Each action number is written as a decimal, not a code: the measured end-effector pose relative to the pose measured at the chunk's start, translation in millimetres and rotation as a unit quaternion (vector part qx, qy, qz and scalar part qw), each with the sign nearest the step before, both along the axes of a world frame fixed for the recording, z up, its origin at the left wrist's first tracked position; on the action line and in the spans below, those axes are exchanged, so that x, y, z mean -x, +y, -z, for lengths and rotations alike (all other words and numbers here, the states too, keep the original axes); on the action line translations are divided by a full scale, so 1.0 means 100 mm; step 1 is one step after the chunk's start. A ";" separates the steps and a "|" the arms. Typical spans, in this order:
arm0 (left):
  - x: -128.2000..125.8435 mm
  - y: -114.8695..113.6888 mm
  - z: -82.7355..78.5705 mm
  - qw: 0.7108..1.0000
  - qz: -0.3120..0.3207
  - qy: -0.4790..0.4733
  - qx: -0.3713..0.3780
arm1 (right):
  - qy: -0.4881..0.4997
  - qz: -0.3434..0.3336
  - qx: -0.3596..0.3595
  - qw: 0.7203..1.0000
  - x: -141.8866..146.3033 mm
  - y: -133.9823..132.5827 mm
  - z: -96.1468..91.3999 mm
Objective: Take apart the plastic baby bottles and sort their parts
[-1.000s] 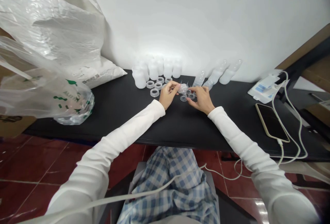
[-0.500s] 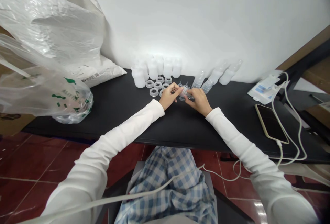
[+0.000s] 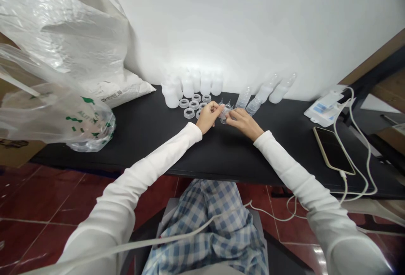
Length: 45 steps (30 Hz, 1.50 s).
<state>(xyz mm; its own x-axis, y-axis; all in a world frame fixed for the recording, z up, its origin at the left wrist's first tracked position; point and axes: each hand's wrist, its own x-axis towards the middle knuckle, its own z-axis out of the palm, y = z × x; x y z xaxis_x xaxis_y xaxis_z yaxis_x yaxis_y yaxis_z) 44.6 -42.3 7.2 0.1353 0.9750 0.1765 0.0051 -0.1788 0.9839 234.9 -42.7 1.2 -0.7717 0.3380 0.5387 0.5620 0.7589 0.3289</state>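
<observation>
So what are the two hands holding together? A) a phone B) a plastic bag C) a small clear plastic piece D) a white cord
C. The left hand and the right hand meet with their fingers on a small clear plastic piece above the table.

On the right, a smartphone (image 3: 333,150) lies on the black table (image 3: 240,157), a white cable (image 3: 367,157) looping past a white packet (image 3: 322,108); on the left, a green-printed plastic bag (image 3: 85,123) slumps against a white sack (image 3: 126,89), red floor tiles (image 3: 41,195) below!

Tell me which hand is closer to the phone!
The right hand is nearer, to the left of the phone. The left hand is farther, beyond the right hand.
</observation>
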 end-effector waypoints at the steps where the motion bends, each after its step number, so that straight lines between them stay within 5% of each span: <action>1: 0.01 0.01 -0.01 1.000 -0.002 0.009 0.013 | -0.010 -0.005 -0.002 1.000 0.00 0.00 -0.01; 14: 0.11 0.12 -0.09 0.999 -0.018 -0.034 0.014 | -0.002 -0.013 -0.036 0.999 -0.19 0.02 -0.12; 17: 0.32 0.27 -0.11 0.990 -0.114 -0.080 0.013 | 0.066 0.030 -0.057 0.996 -0.42 0.06 -0.16; 19: 0.45 0.37 -0.11 0.986 -0.138 -0.097 0.004 | 0.132 0.123 -0.063 0.982 -0.62 0.11 -0.19; 22: 0.53 0.44 -0.06 0.986 -0.126 -0.108 0.005 | 0.179 0.212 -0.019 0.961 -0.87 0.17 -0.25; 32: 0.48 0.51 0.06 0.969 -0.173 -0.168 0.048 | 0.144 0.332 0.096 0.927 -1.14 0.17 -0.28; 36: 0.50 0.49 0.02 0.981 -0.143 -0.131 0.011 | 0.113 0.384 0.198 0.895 -1.20 0.19 -0.25; 45: 0.51 0.45 0.01 0.992 -0.082 -0.086 -0.032 | 0.135 0.386 0.304 0.860 -1.19 0.18 -0.26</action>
<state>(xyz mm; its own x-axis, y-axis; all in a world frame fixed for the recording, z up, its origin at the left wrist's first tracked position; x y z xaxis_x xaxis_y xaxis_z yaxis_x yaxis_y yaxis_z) -6.2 2.4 6.0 -0.0617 0.9672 0.2464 -0.1285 -0.2525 0.9590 353.9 -24.4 27.3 -0.0648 0.9766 0.2049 0.9696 0.1101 -0.2185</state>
